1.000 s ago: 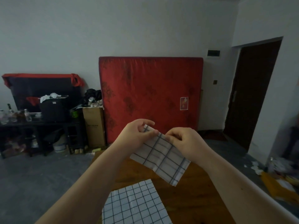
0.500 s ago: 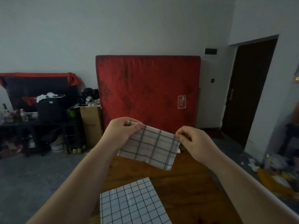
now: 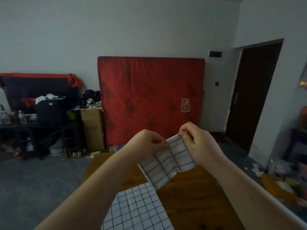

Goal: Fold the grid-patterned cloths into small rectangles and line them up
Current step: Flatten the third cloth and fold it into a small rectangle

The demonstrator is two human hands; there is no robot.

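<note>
Both hands are raised above the wooden table (image 3: 191, 201) and hold one folded grid-patterned cloth (image 3: 169, 161) in the air. The left hand (image 3: 146, 143) has its fingers curled, thumb and fingertips pinching the cloth's upper left edge. The right hand (image 3: 197, 143) is likewise curled, pinching the upper right corner — its fingers wrap over the top edge. The two hands sit close together at the top of the cloth; the rest of it hangs down and to the left, clear of the tabletop, with layered edges visible along its lower side.

A second grid-patterned cloth (image 3: 137, 211), with a finer grid, lies flat on the near part of the table, below the held cloth and partly under the left forearm. Creases show across its surface.

Beyond the table a red mattress (image 3: 149, 100) stands upright against the far wall. A cardboard box (image 3: 92, 128) stands just beside its left edge, and a dark shelf unit (image 3: 41, 130) carrying clutter stands further left. A dark door (image 3: 252, 97) is at right — debris lies on the floor near it.
</note>
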